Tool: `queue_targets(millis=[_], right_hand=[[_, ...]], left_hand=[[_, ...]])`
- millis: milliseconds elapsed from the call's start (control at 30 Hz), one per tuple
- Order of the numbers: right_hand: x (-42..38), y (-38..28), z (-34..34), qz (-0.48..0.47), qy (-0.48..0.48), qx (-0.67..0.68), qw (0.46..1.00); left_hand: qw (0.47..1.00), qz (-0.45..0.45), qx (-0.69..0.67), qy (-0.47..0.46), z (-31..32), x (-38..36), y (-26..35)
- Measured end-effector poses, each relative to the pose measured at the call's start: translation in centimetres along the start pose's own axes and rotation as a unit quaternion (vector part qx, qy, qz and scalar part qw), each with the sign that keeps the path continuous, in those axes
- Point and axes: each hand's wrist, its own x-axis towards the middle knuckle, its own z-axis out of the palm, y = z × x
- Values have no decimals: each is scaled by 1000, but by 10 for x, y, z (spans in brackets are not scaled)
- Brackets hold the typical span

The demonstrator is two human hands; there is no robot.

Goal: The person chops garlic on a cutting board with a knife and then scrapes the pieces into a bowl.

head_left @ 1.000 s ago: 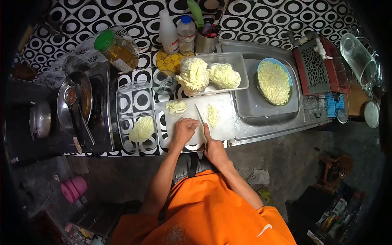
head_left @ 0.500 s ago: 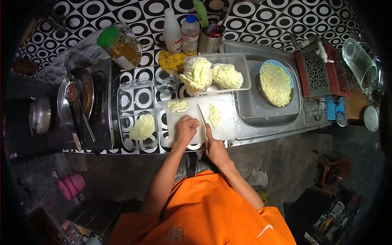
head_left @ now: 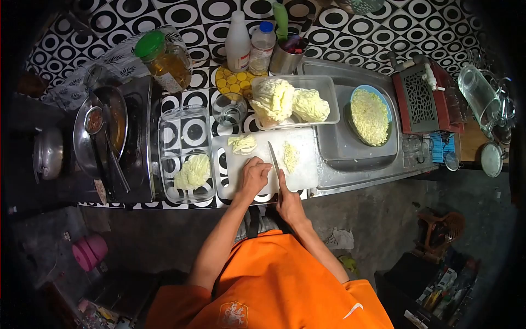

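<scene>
Right hand: forearm reaching forward, my fingers wrap the knife, blade pointing away over the white cutting board; left hand: fingers curled near it, contents I cannot tell; chopped cabbage lies right of the blade.

The person wears a bright orange, short-sleeved fabric shirt, with a white curved swoosh mark on the right chest and a pale outlined crest on the left. Both forearms are bare.
</scene>
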Motion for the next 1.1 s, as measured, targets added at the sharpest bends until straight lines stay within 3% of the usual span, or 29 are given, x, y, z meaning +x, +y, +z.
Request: queue_targets(millis=[67, 167, 267, 600, 667, 767, 833, 1000, 1100], right_hand=[[-5, 9, 15, 48, -4, -17, 999], [5, 4, 18, 14, 47, 9, 999], [13, -15, 0, 40, 19, 17, 999], [-6, -10, 34, 67, 67, -25, 995], [7, -14, 28, 45, 78, -21, 996], [26, -19, 16, 55, 41, 11, 998], [22, -34, 9, 109, 14, 16, 994], [8, -23, 14, 58, 45, -26, 997], [0, -18, 4, -53, 84, -55, 994]], left_hand=[[1000, -13, -11, -3, 1, 0, -3], [999, -23, -27, -4, -2, 3, -1], [995, -78, -46, -50, -1, 4, -4], [999, -26, -40, -8, 4, 3, -12], [994, -73, -45, -68, 1, 3, -10], [998, -32, -58, -19, 7, 1, -13], [998, -28, -54, -4, 8, -2, -15], [998, -44, -41, -34, 0, 0, -9], [998, -50, -42, -20, 5, 2, -9]])
